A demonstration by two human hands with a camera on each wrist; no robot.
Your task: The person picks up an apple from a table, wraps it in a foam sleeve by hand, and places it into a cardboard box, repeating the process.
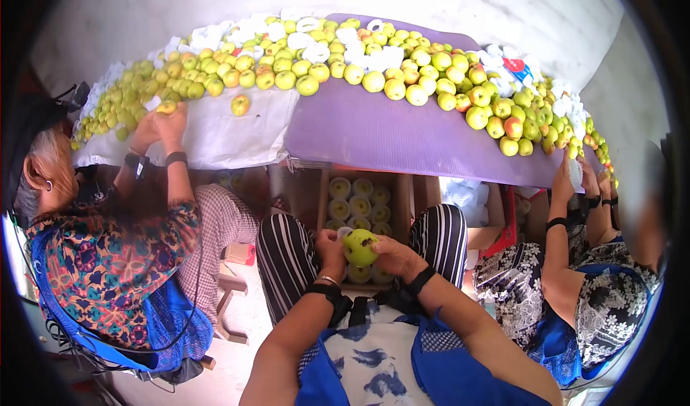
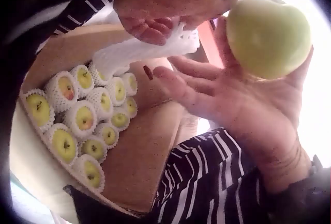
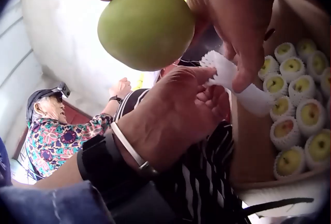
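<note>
Over the lap in the head view, the right hand [image 1: 399,256] holds a green apple [image 1: 360,249] with dark marks near its top. In the left wrist view that apple [image 2: 270,35] rests between the right hand's [image 2: 248,102] thumb and fingers, its other fingers extended. The left hand [image 3: 168,115], with a bracelet, pinches a white foam net [image 3: 223,73] between thumb and fingers, just below the apple [image 3: 146,27] in the right wrist view. The net [image 2: 132,53] hangs narrow and unfilled over the box.
A cardboard box [image 2: 147,151] between the knees holds several apples [image 2: 64,144] in foam nets. Beyond it, loose apples [image 1: 307,85] and white nets cover the far part of a table with a purple mat [image 1: 359,129]. People sit on both sides; another box [image 1: 493,235] stands at right.
</note>
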